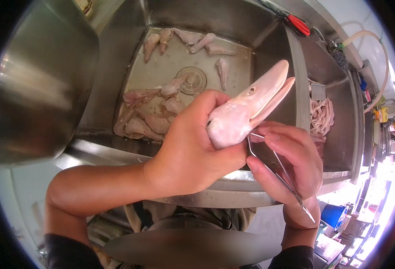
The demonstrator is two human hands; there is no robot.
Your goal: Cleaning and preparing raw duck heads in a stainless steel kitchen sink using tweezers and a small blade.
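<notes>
A plucked duck head (232,124) with its bill parted is gripped in my left hand (187,148), above the front edge of the sink. Its bill (268,87) points up and to the right. In my right hand (291,154) is a pair of metal tweezers (278,168), their tips against the underside of the head near the base of the bill. The joined end of the tweezers slants down towards my wrist. Several more plucked duck heads (140,127) lie in the steel sink basin (271,50), some bunched at its near left, others along the back.
A drain strainer (192,80) is set in the basin floor. The right-hand basin holds a heap of pale strips (322,114), perhaps innards, and a metal crinkle blade (318,91). Red-handled scissors (298,25) and a hose (382,47) are at the rim. A large steel vessel (42,84) stands left.
</notes>
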